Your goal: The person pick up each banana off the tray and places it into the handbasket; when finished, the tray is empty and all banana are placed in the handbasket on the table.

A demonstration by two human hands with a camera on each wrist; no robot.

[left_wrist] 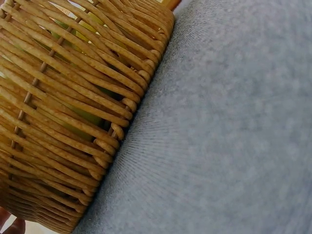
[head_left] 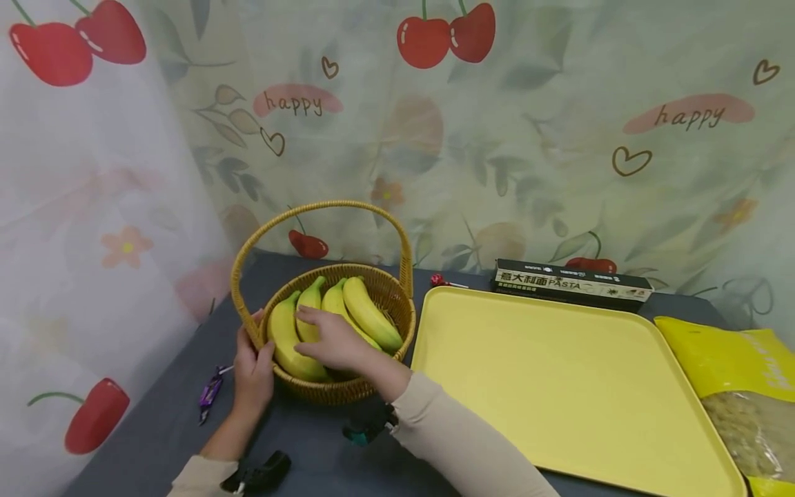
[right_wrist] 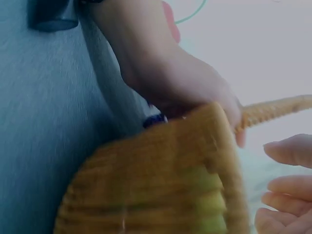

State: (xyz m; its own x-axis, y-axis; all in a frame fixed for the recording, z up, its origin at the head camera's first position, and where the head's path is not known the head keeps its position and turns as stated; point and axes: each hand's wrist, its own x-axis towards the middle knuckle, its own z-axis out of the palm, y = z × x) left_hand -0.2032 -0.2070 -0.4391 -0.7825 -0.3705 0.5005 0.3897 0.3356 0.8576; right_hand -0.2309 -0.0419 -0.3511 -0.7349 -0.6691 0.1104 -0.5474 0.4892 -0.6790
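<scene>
A woven basket (head_left: 323,395) with a tall arched handle (head_left: 323,205) stands on the dark tabletop, holding several yellow bananas (head_left: 370,316) with greenish tips. At its left side, my left hand (head_left: 253,373) grips the rim where the handle joins. My right hand (head_left: 338,339) is above the bananas inside the rim, thumb and fingers spread apart with nothing pinched between them. From the left wrist, the basket's woven wall (left_wrist: 63,102) fills the upper left. The right wrist view has the right fingers (right_wrist: 287,187) beside the rim and the left hand (right_wrist: 180,83) beyond it.
Right of the basket lies a yellow tray (head_left: 559,386). Behind it are a black pasta box (head_left: 571,284) and a red lollipop (head_left: 437,279). A yellow bag (head_left: 714,352) touches the right side. A purple-wrapped lollipop (head_left: 211,395) lies left of the left hand. Printed curtains (head_left: 497,138) hang behind.
</scene>
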